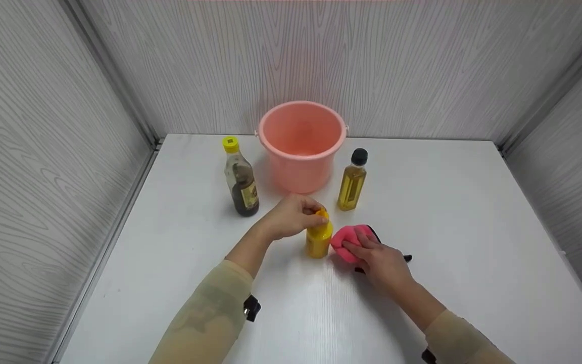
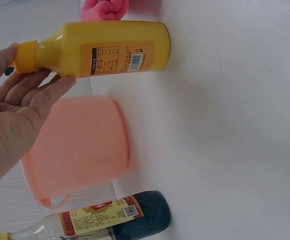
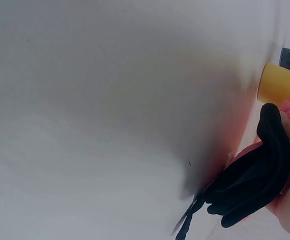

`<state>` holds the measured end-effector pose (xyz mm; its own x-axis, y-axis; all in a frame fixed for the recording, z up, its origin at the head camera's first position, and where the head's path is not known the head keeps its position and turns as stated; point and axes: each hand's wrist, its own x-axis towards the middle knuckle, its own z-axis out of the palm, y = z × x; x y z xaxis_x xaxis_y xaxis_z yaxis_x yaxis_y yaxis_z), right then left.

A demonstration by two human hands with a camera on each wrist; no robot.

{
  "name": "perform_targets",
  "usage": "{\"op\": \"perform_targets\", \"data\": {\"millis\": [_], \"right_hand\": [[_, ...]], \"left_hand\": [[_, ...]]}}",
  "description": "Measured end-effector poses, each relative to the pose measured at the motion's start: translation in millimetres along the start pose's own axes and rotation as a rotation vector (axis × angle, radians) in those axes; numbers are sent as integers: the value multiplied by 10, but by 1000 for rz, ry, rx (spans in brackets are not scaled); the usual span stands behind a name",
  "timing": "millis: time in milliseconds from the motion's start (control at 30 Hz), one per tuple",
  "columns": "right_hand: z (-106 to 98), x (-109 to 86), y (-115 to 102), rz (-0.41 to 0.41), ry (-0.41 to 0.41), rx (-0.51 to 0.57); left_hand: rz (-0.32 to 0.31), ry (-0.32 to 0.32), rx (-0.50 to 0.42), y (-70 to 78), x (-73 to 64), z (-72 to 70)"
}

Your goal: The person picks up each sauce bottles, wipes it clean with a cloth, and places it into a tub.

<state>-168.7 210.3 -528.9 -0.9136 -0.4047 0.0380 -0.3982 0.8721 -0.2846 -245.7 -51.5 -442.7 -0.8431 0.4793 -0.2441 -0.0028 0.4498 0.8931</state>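
In the middle of the table a yellow squeeze bottle (image 1: 318,244) stands upright. My left hand (image 1: 291,218) reaches in from its left and pinches the orange-yellow cap (image 2: 26,57) between thumb and fingers. The label with a barcode (image 2: 117,60) faces the left wrist camera. Just right of the bottle, my right hand (image 1: 385,264) grips a bunched bright pink cloth (image 1: 345,244), its fingers pressed into the fabric. Black edging (image 3: 255,175) and a thin black strap hang from the cloth on the palm side. The cloth lies right beside the bottle's lower body.
A pink bucket (image 1: 301,169) stands behind the yellow bottle. To its left is a dark sauce bottle (image 1: 242,184) with a yellow cap; to its right, a small oil bottle (image 1: 352,183) with a black cap. Wood-grain panels (image 1: 210,65) enclose the white table (image 1: 170,283).
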Motion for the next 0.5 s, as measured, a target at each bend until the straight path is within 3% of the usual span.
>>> {"op": "perform_targets", "data": {"millis": [500], "right_hand": [[-30, -72, 81, -43, 174, 34]], "left_hand": [[-14, 12, 5, 10, 9, 21]]}}
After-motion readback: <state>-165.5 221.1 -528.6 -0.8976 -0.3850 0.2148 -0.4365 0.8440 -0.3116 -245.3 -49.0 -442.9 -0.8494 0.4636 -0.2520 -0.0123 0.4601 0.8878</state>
